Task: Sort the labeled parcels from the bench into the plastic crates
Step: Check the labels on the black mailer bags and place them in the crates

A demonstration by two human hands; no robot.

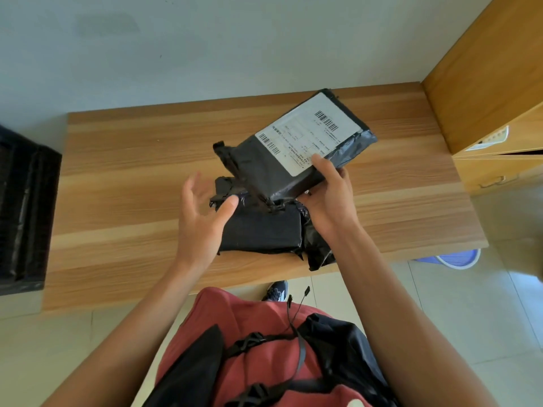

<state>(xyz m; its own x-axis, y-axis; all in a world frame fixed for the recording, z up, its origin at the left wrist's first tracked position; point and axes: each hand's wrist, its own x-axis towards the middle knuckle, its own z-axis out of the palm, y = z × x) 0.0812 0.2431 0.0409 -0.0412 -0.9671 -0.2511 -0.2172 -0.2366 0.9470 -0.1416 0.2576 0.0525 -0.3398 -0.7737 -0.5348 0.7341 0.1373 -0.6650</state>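
The wooden worktop spans the view, bare over most of its surface, with the sorting stock gathered at its near middle. At the left edge stands a dark crate, partly out of frame; its contents cannot be made out, so how many parcels have already been sorted cannot be told. A wooden cabinet adjoins the worktop on the right, and a blue plastic basin shows on the floor below the worktop's right end. On the worktop lies a pile of black parcels, at least two, one flat and one crumpled against its right side; any labels on them do not show, and they are not yet sorted. Raised above that pile, tilted with its white shipping label facing the camera, is a black labeled parcel. The right hand has its grip clamped on this parcel's near lower corner, thumb on the label face and fingers beneath. The left hand hovers beside the parcel's left end with fingers spread apart, holding nothing. Judgement: the label is being read and the parcel has yet to go to a crate. The task is judged incomplete, with the held parcel and the pile outstanding.
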